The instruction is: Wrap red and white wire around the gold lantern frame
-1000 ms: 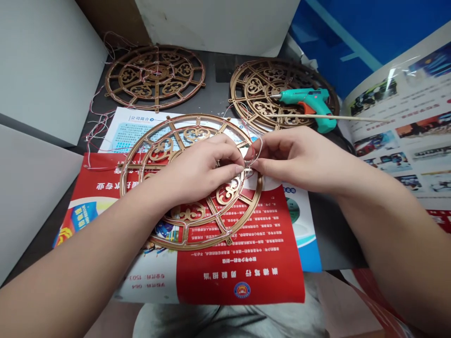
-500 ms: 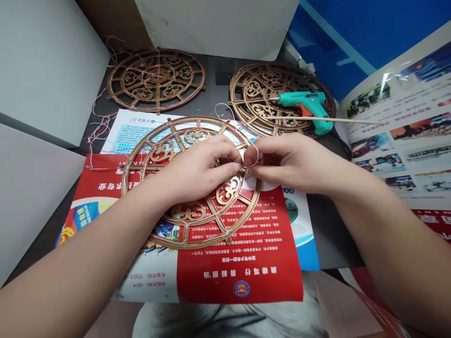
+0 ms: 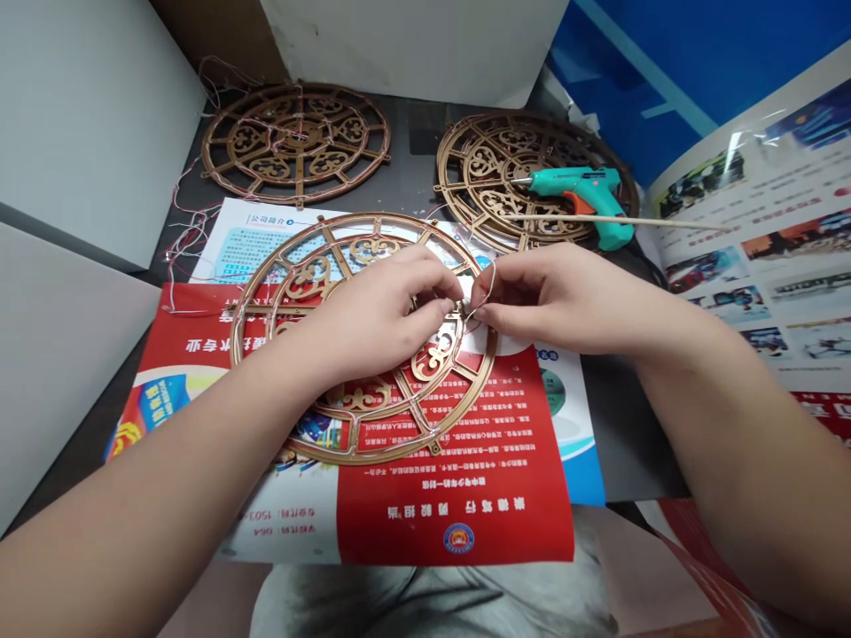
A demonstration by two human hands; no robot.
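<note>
Narrower than half a second ago, the loop of thin silver wire (image 3: pixel 490 283) now stands as a slim upright bow, and the slack strand that arched above the far rim of the gold lattice wheel (image 3: pixel 372 458) has dropped low against it. The wheel lies flat on a red-and-white printed flyer (image 3: pixel 452 523), with the hands over its right side.

The left hand (image 3: pixel 376 310) rests across the wheel's middle, fingers curled, its thumb (image 3: pixel 445 306) and forefinger drawn together at the inner edge of the rim. What they pinch is hidden, so I cannot tell. The right hand (image 3: pixel 551 297) comes in from beyond the rim, thumb and forefinger pressed together on the wire at the foot of the loop, just beside the left thumb.

Loose red and silver wires (image 3: pixel 186 239) trail out beyond the wheel's left side. Past its far rim lie two more lattice wheels: one to the far left (image 3: pixel 296 142), laced with wire, and one to the far right (image 3: pixel 482 168). On that second one sit a teal hot glue gun (image 3: pixel 572 186) and a wooden skewer (image 3: pixel 638 220). Right of the wheel, a glossy open brochure (image 3: pixel 751 239) curls up from the dark tabletop (image 3: pixel 631 425).
</note>
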